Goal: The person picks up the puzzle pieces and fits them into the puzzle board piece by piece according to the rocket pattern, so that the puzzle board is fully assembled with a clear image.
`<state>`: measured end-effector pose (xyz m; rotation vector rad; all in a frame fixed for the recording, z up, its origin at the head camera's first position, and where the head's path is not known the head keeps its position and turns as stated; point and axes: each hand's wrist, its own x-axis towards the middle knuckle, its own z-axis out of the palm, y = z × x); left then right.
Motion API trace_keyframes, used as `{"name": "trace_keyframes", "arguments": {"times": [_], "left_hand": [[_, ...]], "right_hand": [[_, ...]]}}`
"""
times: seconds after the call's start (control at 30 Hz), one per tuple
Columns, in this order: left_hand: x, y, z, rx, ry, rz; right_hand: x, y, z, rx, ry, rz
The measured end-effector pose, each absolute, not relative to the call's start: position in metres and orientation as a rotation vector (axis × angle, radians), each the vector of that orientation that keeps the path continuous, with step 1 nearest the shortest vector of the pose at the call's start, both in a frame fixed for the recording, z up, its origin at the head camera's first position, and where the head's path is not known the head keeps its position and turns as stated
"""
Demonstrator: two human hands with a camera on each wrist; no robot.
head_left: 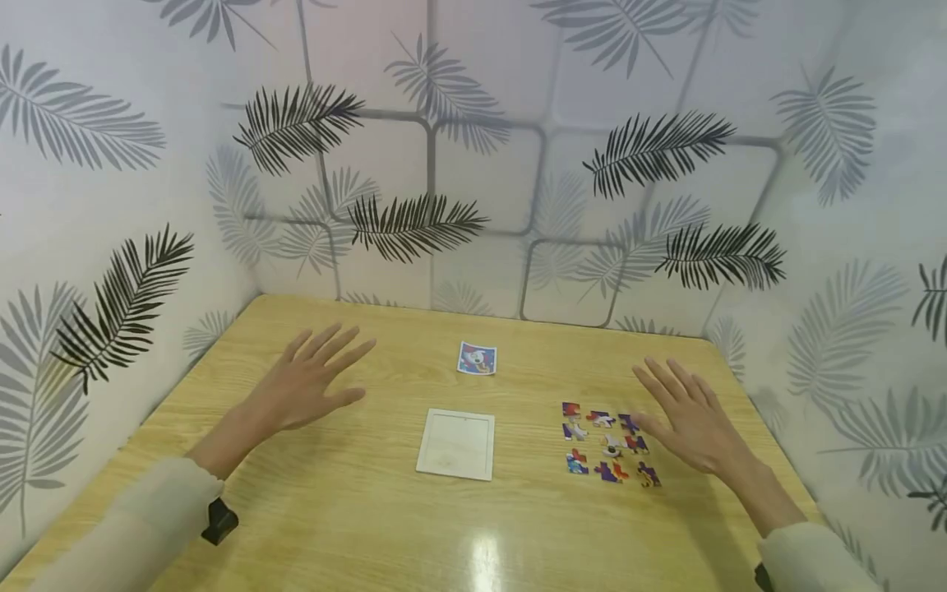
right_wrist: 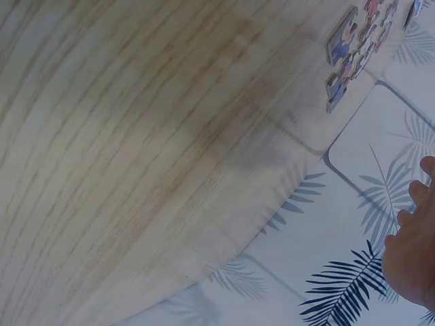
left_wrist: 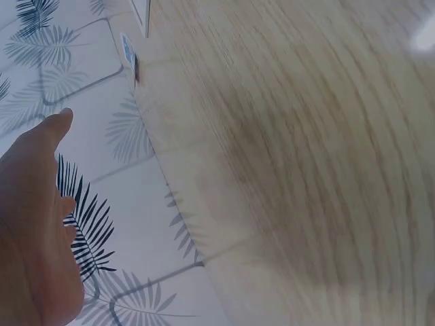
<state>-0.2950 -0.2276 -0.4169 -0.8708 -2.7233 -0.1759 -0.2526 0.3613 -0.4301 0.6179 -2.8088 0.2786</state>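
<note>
My left hand (head_left: pixel 307 385) hovers over the left side of the table with its fingers spread and holds nothing. On the right, my right hand (head_left: pixel 691 419) is held above the table, fingers extended, just beside several loose jigsaw pieces (head_left: pixel 577 460). Those pieces lie apart from one another in rough rows, printed in red, purple and white. A white square puzzle frame (head_left: pixel 456 444) lies flat between the hands with nothing set in it. Behind it is a small picture card (head_left: pixel 477 359) showing a white cartoon figure on purple.
The wooden table (head_left: pixel 370 526) has a light glare near its front edge. Walls with a leaf pattern (head_left: pixel 488 271) close it in at the back and on both sides. A dark strap device (head_left: pixel 219 521) sits at the left wrist.
</note>
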Motion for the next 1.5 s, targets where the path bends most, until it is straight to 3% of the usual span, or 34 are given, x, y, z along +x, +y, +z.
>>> {"name": "trace_keyframes", "arguments": {"times": [0.3,0.7,1.5], "left_hand": [[-0.295,-0.210,-0.437,-0.888,-2.816,-0.612],[-0.293,-0.186,-0.437,-0.891,-2.885,-1.037],[-0.292,-0.144,-0.472,-1.110,-3.124,-0.816]], "right_hand": [[-0.255,0.359,-0.438,0.643,-2.760,0.341],[-0.270,0.336,-0.426,0.561,-2.785,1.038],[-0.287,0.307,-0.451,0.426,-2.903,1.195]]}}
